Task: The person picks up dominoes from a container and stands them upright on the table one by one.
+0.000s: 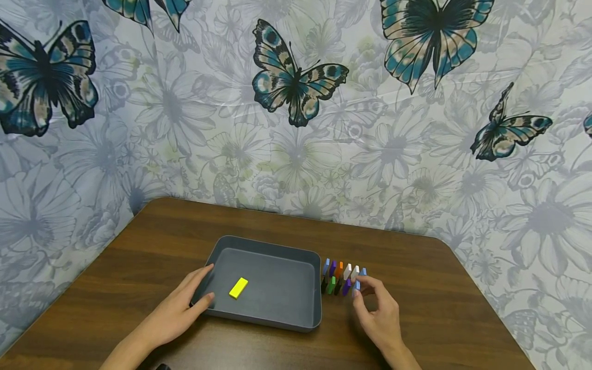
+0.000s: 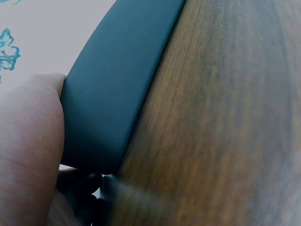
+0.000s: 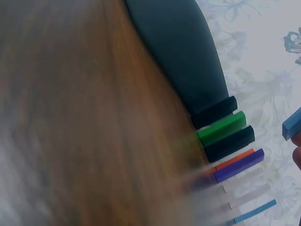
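Note:
My right hand (image 1: 380, 311) pinches a small blue block (image 3: 292, 123) between thumb and fingertips, beside the near row of upright blocks. Two rows of thin standing blocks line the right of the tray, among them a green block (image 3: 222, 128), a purple block (image 3: 240, 165) and an orange block (image 1: 340, 268). At the near left corner of the grey tray (image 1: 273, 317), my left hand (image 1: 168, 311) holds the rim, thumb over the edge. A yellow block (image 1: 238, 288) lies flat inside the tray. The fingers below the left thumb are partly hidden in the left wrist view.
The brown wooden table (image 1: 398, 254) carries the tray and blocks. Behind it hangs a cloth (image 1: 296, 169) with butterflies and flowers. A small black object (image 1: 163, 367) shows at the bottom edge of the head view.

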Available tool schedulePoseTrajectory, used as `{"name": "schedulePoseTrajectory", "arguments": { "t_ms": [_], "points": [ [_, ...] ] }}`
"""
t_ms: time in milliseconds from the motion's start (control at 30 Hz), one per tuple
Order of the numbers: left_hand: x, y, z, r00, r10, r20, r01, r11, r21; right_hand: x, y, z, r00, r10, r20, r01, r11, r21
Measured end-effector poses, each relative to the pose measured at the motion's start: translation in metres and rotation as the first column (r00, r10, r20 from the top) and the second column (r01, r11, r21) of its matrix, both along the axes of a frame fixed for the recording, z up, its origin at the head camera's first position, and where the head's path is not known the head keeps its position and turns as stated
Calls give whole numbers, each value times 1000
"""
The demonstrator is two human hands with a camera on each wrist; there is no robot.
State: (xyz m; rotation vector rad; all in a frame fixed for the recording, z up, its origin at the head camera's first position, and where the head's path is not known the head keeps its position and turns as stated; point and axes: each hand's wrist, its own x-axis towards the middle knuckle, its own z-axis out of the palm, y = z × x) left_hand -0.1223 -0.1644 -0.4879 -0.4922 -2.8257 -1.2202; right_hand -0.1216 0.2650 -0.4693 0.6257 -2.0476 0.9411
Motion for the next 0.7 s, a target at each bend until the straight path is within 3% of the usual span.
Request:
{"name": "schedulePoseTrajectory", "arguments": {
  "t_ms": [167, 433, 567, 700],
  "points": [
    [0, 0, 0, 1000, -1, -9, 1, 1000, 0, 5, -1, 10, 1000, -20, 14, 19, 1000, 8],
    [-2, 0, 0, 1000, 0, 9, 0, 1000, 4, -12, 21, -13, 999, -27, 31, 24, 996, 84],
    [-2, 0, -1, 1000, 2, 1, -2, 1000, 0, -12, 24, -17, 994, -63, 93, 54, 994, 90],
    [-1, 0, -1, 1000, -3, -19, 3, 1000, -1, -9, 23, -17, 973, -134, 187, 118, 988, 95]
  ]
}}
